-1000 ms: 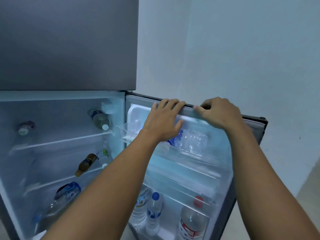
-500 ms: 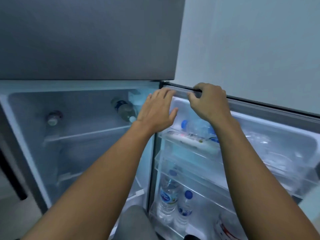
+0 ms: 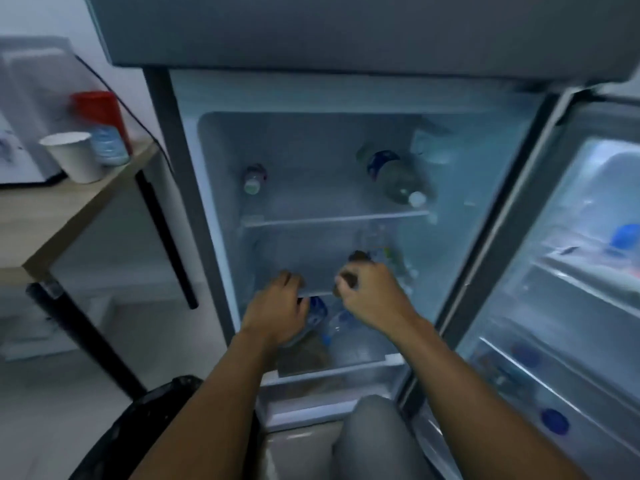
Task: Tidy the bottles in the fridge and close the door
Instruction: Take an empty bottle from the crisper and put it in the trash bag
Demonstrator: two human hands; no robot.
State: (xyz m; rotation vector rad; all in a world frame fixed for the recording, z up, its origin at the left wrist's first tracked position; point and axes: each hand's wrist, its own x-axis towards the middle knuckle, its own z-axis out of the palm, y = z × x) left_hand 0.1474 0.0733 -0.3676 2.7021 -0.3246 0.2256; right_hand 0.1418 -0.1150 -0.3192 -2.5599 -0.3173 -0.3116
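Observation:
The fridge (image 3: 214, 237) stands open in front of me, its door (image 3: 588, 306) swung to the right. My right hand (image 3: 372, 297) is closed around a brown bottle (image 3: 358, 256) lying on the middle shelf. My left hand (image 3: 278, 308) rests over a large blue-labelled water bottle (image 3: 318, 311) on the shelf below; blur hides whether it grips it. A clear bottle (image 3: 341, 323) lies beside that one. On the top shelf lie a small green-capped bottle (image 3: 252, 181) and a blue-labelled, white-capped bottle (image 3: 398, 178). A green-labelled bottle (image 3: 386, 252) sits behind my right hand.
Blue-capped bottles (image 3: 625, 235) stand in the door racks. Left of the fridge is a wooden table (image 3: 69, 209) carrying a white paper cup (image 3: 74, 157) and a red container (image 3: 100, 112). A black bin bag (image 3: 138, 427) sits at lower left, and my knee (image 3: 375, 441) is at the fridge's foot.
Both hands left the top edge of the door and moved down into the fridge. The right hand took hold of the brown bottle. My view swung left and down.

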